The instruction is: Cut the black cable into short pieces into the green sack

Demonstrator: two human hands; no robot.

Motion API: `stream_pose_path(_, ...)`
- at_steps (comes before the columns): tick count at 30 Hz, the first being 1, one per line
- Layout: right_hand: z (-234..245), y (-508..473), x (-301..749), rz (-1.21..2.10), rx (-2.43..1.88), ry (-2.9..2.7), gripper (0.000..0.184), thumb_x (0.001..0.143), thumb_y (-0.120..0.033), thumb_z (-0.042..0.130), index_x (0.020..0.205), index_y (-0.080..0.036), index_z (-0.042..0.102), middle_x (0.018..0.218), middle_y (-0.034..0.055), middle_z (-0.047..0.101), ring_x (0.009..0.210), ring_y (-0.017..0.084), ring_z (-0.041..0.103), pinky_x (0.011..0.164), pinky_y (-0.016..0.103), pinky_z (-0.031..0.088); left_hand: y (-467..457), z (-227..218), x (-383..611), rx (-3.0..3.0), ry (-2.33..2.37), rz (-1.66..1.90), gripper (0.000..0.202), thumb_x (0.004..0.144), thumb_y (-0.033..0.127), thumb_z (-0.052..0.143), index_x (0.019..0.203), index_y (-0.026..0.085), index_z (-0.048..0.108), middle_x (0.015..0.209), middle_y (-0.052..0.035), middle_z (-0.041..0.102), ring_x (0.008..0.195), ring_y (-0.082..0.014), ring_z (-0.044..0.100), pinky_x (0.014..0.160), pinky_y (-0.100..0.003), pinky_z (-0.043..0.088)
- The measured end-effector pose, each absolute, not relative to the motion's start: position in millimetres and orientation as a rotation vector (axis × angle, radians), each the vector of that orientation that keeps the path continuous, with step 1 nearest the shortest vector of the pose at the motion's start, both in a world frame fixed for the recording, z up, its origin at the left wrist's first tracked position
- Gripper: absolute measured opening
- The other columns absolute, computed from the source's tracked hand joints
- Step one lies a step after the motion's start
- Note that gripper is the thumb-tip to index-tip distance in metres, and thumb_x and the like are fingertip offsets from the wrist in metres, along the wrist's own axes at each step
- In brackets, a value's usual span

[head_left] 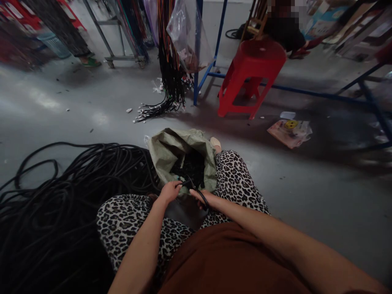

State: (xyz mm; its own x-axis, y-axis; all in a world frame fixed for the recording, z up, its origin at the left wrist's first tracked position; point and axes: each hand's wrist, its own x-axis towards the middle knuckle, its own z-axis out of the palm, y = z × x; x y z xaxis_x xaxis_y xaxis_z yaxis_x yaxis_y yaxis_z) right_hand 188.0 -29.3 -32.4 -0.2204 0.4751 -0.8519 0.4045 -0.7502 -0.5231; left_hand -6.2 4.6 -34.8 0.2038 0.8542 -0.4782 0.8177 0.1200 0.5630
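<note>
Between my knees stands a green woven sack (162,151), its mouth open, with black pieces (196,165) inside. My right hand (200,198) is closed round the handles of black-handled scissors (203,199), whose blades point up and left over the sack's near rim. My left hand (170,191) pinches a short black piece of cord (185,183) close to the blades. Whether the blades touch the piece I cannot tell. A large heap of black cord (92,175) lies on the floor at my left.
A red plastic stool (261,53) stands ahead, beside a blue metal frame (197,81). Black cables (171,81) hang down to the floor near it. A plastic packet (290,132) lies at the right. Two other people are partly visible, a leg (61,24) at far left.
</note>
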Motion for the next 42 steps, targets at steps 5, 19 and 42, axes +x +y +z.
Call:
stream_pose_path(5,-31,-28,188,2.141,-1.999,-1.101,0.050,0.085,-0.060,0.047,0.079,-0.012,0.058,0.043,-0.0012,0.050,0.031,0.010,0.049,0.031,0.017,0.035,5,-33,-6,1.673,1.587,0.051,0.034,0.084,0.026,0.049,0.112,0.017,0.066,0.113,-0.0066,0.067,0.107,-0.0194,0.060,0.093,-0.028,0.044)
stream_pose_path(19,-27,-28,189,2.037,-2.102,-1.098,0.051,0.085,-0.059,0.047,0.060,-0.014,0.051,0.040,-0.0010,0.047,0.027,0.011,0.046,0.027,0.019,0.036,2,-39,-9,1.747,1.641,0.034,0.035,0.086,0.028,0.046,0.117,0.021,0.062,0.117,-0.0046,0.065,0.109,-0.0182,0.058,0.095,-0.027,0.042)
stream_pose_path(42,-26,-31,189,1.933,-2.222,-1.142,0.043,0.081,-0.054,0.056,0.062,-0.016,0.051,0.040,-0.0023,0.044,0.029,0.010,0.042,0.031,0.021,0.037,2,-19,-7,1.876,1.759,-0.301,0.034,0.086,0.029,0.044,0.112,0.026,0.065,0.108,-0.0077,0.068,0.104,-0.0237,0.060,0.091,-0.036,0.042)
